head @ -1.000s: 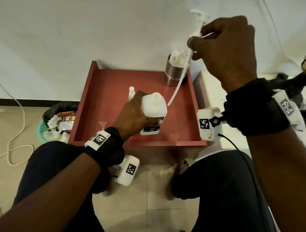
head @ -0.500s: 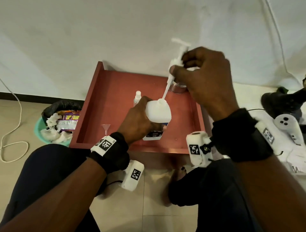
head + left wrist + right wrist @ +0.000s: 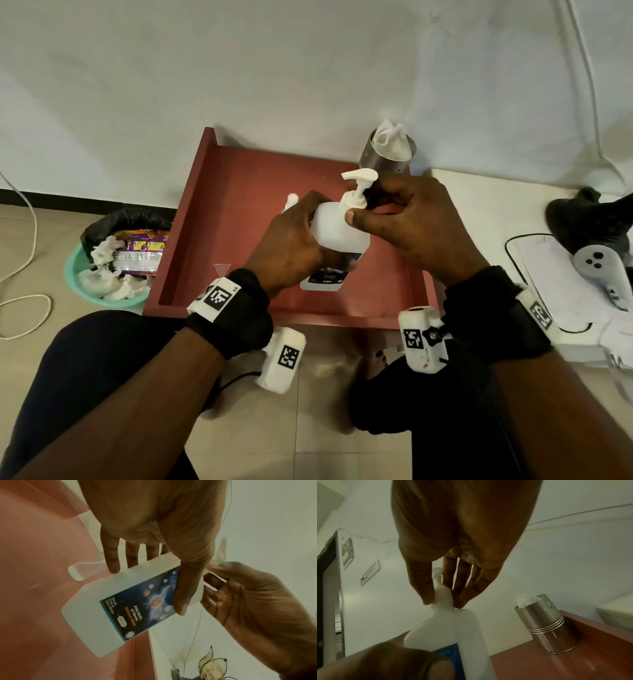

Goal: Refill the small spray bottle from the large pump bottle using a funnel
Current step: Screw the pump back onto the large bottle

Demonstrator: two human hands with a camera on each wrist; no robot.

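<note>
The large white pump bottle (image 3: 337, 236) with a blue label (image 3: 147, 601) stands on the red tray (image 3: 219, 205). My left hand (image 3: 291, 246) grips its body, thumb across the label. My right hand (image 3: 407, 219) pinches the pump collar (image 3: 443, 597) at the bottle's neck; the pump head (image 3: 359, 176) sits on top. The small spray bottle (image 3: 291, 200) stands just behind my left hand, mostly hidden. A small clear funnel (image 3: 222, 269) stands at the tray's front left, by my left wrist.
A steel cup (image 3: 387, 159) holding tissue stands at the tray's back right corner. On the floor to the left is a green bin (image 3: 113, 267) of waste. A white ledge at right carries a controller (image 3: 599, 270) and papers. My knees are below the tray.
My right hand brought the pump with its long tube down from high above into the bottle. The pump collar now sits at the neck. My left hand kept hold of the bottle.
</note>
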